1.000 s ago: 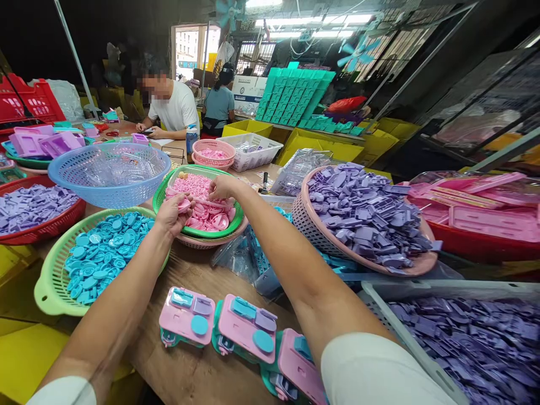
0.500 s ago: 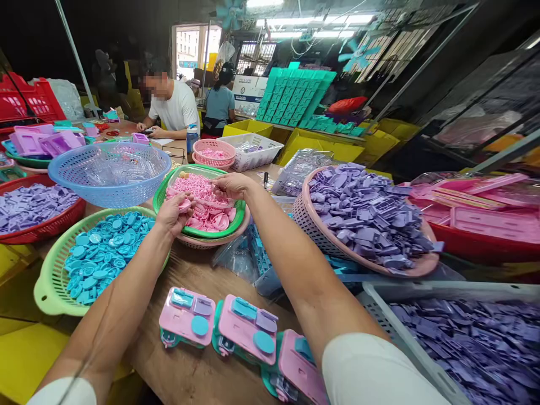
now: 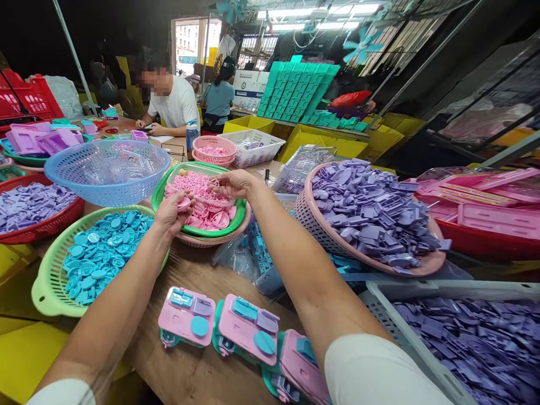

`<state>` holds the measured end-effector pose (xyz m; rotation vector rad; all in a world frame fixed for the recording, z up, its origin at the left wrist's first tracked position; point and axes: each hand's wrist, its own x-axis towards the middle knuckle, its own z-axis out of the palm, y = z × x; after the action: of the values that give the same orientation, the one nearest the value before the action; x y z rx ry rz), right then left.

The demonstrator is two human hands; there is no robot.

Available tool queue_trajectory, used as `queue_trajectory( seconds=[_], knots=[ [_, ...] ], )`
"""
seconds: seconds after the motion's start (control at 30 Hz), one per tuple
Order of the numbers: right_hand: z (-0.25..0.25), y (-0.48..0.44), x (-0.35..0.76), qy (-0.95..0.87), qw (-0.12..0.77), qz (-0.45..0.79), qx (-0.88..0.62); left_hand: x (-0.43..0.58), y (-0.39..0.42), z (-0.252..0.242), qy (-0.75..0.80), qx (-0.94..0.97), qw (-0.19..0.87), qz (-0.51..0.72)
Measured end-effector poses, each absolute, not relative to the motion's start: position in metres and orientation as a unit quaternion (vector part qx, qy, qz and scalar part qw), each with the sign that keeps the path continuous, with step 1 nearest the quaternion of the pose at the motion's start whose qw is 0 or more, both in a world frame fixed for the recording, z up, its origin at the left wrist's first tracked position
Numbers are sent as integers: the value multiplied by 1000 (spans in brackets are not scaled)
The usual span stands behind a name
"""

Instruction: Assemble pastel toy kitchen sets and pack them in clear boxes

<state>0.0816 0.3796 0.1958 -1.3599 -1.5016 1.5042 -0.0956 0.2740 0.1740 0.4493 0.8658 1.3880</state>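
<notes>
My left hand (image 3: 174, 212) is closed on a pink plastic piece (image 3: 184, 203), over the near left of a green basket (image 3: 223, 229). Small pink parts (image 3: 194, 183) fill a clear tray in that basket, with larger pink pieces (image 3: 213, 218) beside it. At the tray's right side my right hand (image 3: 233, 184) has its fingers bent together over the small parts; whether a part is between the fingertips is too small to tell. Three pink-and-teal toy assemblies (image 3: 188, 316) with blue and purple pieces on top stand in a row on the wooden table (image 3: 189, 275).
Left are a light-green basket of blue discs (image 3: 42, 281), a blue basket (image 3: 105, 194) and a red basket of purple parts (image 3: 63, 222). Right are a pink basket of purple parts (image 3: 306, 211) and a grey crate (image 3: 383, 292). A co-worker in white (image 3: 179, 107) sits across.
Both hands stay over the green basket. My right hand's fingers have shifted slightly at the small pink parts. The left hand keeps its pink piece. The view has turned slightly.
</notes>
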Motion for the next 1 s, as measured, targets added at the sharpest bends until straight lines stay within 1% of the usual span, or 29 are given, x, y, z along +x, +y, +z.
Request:
queue_trajectory(
  seconds=[0.17, 0.37, 0.47, 0.67, 0.77, 0.83, 1.0],
  knots=[
    [194, 382, 80, -630, 276, 487, -538, -95, 273, 175, 382, 201, 662, 614],
    [193, 389, 73, -729, 192, 290, -590, -95, 274, 174, 389, 201, 658, 612],
    [190, 392, 70, -758, 146, 210, -599, -95, 275, 173, 392, 203, 657, 611],
    [188, 387, 66, -780, 99, 127, -604, -95, 273, 174, 394, 207, 656, 609],
    [194, 379, 61, -779, 101, 122, -606, -93, 271, 177, 399, 206, 653, 611],
    [201, 372, 58, -770, 119, 129, -613, -92, 272, 179, 402, 206, 652, 609],
    [243, 330, 66, -692, 222, 203, -656, -95, 275, 186, 377, 219, 679, 591]
  ],
)
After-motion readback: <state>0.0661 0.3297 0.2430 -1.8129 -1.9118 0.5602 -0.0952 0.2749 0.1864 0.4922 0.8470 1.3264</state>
